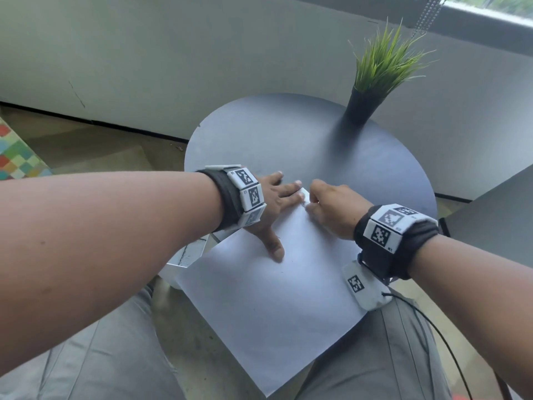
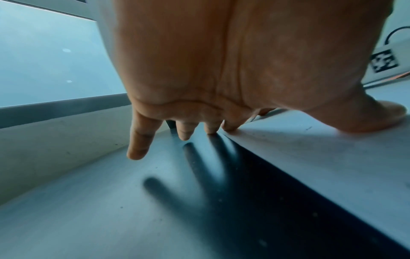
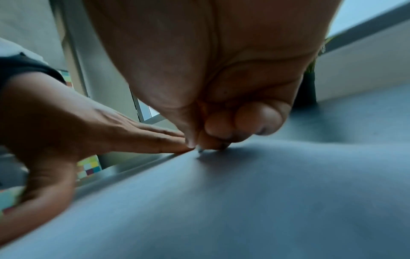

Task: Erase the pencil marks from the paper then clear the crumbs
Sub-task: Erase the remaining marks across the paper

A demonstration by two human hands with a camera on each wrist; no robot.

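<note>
A white sheet of paper (image 1: 274, 298) lies on the round dark table (image 1: 288, 134) and hangs over its near edge above my lap. My left hand (image 1: 274, 203) presses flat on the sheet's far left part, fingers straight and spread (image 2: 139, 140), thumb on the paper (image 2: 321, 157). My right hand (image 1: 331, 209) is curled at the sheet's far corner and pinches a small white eraser (image 1: 305, 194) against the paper (image 3: 244, 201), right beside the left index finger. In the right wrist view the curled fingers (image 3: 221, 129) hide most of the eraser. A few faint dark specks (image 1: 291, 259) dot the sheet.
A black pot of green grass (image 1: 360, 108) stands at the table's back right. A white box (image 1: 187, 255) sits below the table's left edge. A second grey surface (image 1: 496, 220) juts in at the right. A black cable (image 1: 432, 321) trails from my right wrist.
</note>
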